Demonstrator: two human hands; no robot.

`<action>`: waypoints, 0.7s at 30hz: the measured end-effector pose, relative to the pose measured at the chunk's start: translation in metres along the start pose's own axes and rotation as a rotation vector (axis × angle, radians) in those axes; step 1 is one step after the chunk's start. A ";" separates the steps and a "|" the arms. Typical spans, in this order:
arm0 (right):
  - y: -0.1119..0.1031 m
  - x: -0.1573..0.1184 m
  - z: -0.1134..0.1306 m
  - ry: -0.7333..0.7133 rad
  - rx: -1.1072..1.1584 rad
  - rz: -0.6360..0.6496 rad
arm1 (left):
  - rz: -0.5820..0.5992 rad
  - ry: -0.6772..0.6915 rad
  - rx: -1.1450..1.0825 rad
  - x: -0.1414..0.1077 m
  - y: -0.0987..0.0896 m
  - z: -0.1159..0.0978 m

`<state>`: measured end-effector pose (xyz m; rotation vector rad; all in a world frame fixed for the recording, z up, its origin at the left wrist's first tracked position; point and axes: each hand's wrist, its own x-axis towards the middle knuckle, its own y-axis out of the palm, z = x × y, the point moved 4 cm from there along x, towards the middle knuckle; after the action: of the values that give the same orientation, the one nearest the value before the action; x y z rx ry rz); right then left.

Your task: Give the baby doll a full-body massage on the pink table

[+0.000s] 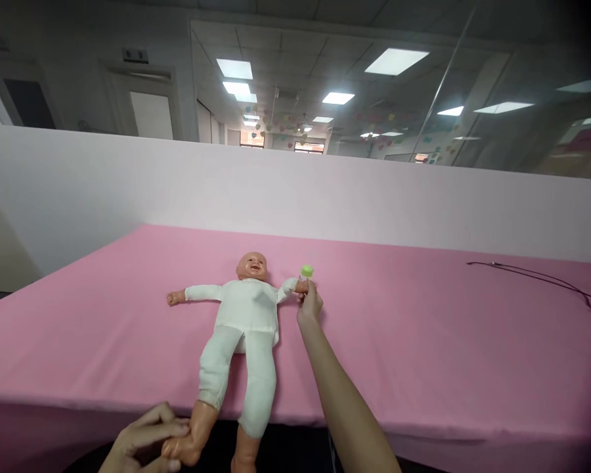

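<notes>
A baby doll point(249, 305) in a white top and white trousers lies face up on the pink cloth, its legs hanging over the near edge. My left hand point(145, 439) grips the doll's bare foot at the bottom left, thumb below and fingers above. Farther off, my right hand point(310, 303) is closed around the doll's hand at the end of its bent arm. Just behind that hand stands a small container with a green cap point(306, 270), its lower part hidden. The doll's other arm stretches out to the left, touched by neither hand.
Pink cloth point(423, 341) covers the table, which ends at a low white wall point(300, 194) with glass above it. A thin black cable point(536, 276) lies at the far right. Something dark shows below the table's front edge.
</notes>
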<state>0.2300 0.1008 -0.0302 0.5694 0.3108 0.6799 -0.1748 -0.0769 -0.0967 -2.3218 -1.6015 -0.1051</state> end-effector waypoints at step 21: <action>0.015 -0.021 -0.008 -0.071 -0.163 0.187 | -0.242 -0.065 -0.148 0.072 0.009 -0.044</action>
<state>0.2038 0.0995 -0.0262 0.4693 0.1345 0.8553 -0.1344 -0.0280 -0.0396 -2.2468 -1.9645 -0.2113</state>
